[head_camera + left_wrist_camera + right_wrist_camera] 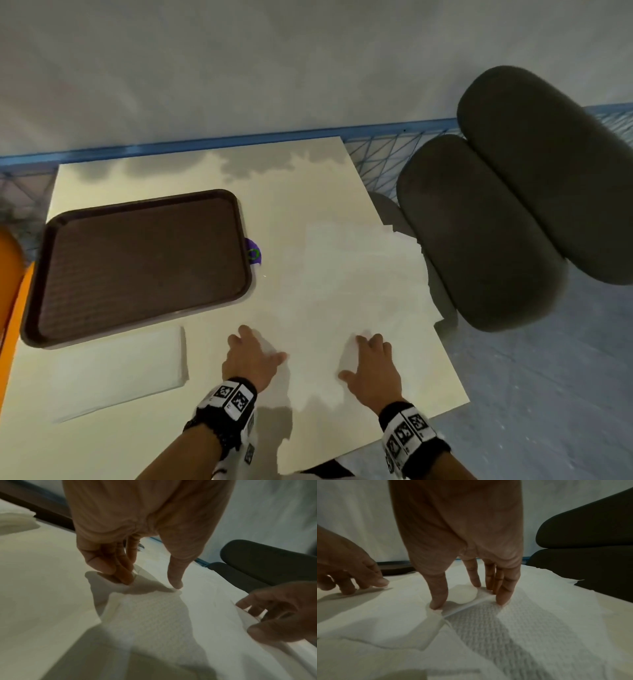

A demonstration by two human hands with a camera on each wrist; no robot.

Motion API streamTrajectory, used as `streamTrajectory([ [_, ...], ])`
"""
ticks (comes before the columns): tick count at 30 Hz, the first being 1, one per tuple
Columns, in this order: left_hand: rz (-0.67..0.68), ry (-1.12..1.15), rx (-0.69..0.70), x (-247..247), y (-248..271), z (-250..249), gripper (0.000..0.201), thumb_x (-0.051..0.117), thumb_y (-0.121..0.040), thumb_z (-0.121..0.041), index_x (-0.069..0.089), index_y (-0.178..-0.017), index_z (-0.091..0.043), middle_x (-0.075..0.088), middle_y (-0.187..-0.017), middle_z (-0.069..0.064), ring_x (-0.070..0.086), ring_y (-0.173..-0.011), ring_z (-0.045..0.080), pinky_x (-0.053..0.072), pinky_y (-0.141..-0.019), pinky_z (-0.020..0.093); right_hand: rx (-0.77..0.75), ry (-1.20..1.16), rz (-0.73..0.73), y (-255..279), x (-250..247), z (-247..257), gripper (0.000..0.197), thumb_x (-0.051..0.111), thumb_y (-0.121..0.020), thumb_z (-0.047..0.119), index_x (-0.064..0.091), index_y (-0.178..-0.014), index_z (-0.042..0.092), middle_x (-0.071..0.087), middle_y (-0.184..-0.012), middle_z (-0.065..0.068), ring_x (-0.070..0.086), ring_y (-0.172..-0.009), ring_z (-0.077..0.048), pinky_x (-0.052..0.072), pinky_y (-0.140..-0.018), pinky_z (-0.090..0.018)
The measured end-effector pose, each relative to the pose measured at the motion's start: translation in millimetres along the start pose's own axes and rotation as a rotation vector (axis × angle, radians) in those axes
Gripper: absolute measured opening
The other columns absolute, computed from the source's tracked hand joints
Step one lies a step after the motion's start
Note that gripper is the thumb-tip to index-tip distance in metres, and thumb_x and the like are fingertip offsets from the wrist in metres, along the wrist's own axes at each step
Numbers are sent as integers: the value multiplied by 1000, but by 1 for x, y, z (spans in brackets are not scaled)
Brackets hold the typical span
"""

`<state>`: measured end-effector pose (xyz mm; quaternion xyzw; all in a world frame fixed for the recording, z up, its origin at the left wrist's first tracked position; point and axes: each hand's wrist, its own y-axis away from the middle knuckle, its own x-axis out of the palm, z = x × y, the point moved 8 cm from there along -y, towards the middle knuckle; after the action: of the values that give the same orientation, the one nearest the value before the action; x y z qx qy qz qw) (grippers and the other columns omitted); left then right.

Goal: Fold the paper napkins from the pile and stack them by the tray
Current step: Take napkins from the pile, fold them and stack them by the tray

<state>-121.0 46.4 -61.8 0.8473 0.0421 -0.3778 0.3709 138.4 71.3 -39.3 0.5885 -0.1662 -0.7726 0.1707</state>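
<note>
our left hand pinches a corner of the top napkin with curled fingers, and our right hand presses straight fingers onto its other end. the napkin lies on the loose pile at the right of the desk. folded napkins sit stacked just in front of the brown tray.

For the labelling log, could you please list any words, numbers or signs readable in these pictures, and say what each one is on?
No readable words or numbers.
Left wristband: black-and-white square marker codes, no letters legible.
Right wristband: similar codes, small characters too blurred to read.
Purple sticker beside the tray: green ring, no legible text.
</note>
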Motion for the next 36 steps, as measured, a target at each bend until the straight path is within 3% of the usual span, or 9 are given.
streamTrajectory([
  [5, 47, -10, 8, 11, -4, -9, 37, 72, -84, -48, 51, -87, -17, 61, -94, 2, 57, -85, 22, 45, -74, 30, -21, -74, 31, -9, -8, -8, 62, 67, -89, 45, 43, -140, 19, 39, -134, -4, 35, -130, -22, 49, -94, -35],
  [8, 2, -29, 32, 8, 1, -15, 39, 70, -86, -43, 45, -68, -18, 55, -72, -2, 49, -66, 16, 38, -59, 27, 55, -159, -83, -26, -40, -34, 48, 63, -94, 39, 49, -136, 21, 45, -131, -3, 43, -127, -22, 47, -98, -38],
  [11, -60, 27, 55, -4, 6, -18, 45, 75, -82, -44, 45, -65, -16, 55, -65, -1, 50, -63, 16, 37, -56, 27, 133, -98, -193, -46, -69, -68, 70, 69, -89, 43, 36, -147, 22, 38, -142, -3, 36, -132, -25, 41, -103, -44],
  [15, -77, 190, 129, -27, 12, -22, 55, 81, -79, -37, 35, -59, -15, 39, -54, -3, 36, -55, 17, 30, -54, 29, 113, -10, -49, -63, -57, -86, 95, 72, -81, 57, 23, -154, 23, 30, -152, -2, 31, -138, -27, 36, -108, -48],
  [18, -1, 505, 154, -46, 18, -23, 38, 78, -84, -23, 50, -66, -5, 57, -63, 3, 53, -64, 21, 41, -63, 31, 127, -27, -82, -64, -50, -90, 96, 74, -80, 56, 24, -154, 23, 29, -153, -2, 29, -139, -27, 36, -108, -49],
  [20, 100, 722, 150, -57, 29, -27, 15, 76, -85, -14, 70, -96, -6, 76, -93, 7, 70, -85, 29, 52, -75, 36, 147, -44, -97, -63, -49, -90, 96, 75, -79, 54, 24, -154, 23, 29, -152, -3, 28, -139, -28, 35, -109, -49],
  [26, 232, 1044, 137, -100, 54, -26, 56, 75, -63, -15, 65, -117, -4, 72, -112, 21, 71, -89, 30, 55, -80, 40, 60, 12, -146, -44, -77, -38, 77, 70, -88, 47, 29, -148, 24, 32, -151, -6, 29, -140, -27, 35, -110, -47],
  [30, 313, 939, 207, -129, 73, -31, 69, 79, -54, -25, 64, -119, -6, 71, -115, 19, 71, -97, 33, 53, -90, 49, -272, -420, -41, -13, -112, 68, 80, 74, -78, 62, 41, -144, 32, 42, -139, 11, 41, -133, -10, 38, -110, -36],
  [36, 518, 463, 542, -162, 112, -64, 41, 69, -83, -16, 64, -122, -11, 71, -117, 12, 67, -110, 34, 50, -99, 56, -690, -406, 286, 41, -160, 201, 101, 89, -62, 56, 34, -147, 47, 38, -147, 29, 36, -135, 6, 33, -110, -25],
])
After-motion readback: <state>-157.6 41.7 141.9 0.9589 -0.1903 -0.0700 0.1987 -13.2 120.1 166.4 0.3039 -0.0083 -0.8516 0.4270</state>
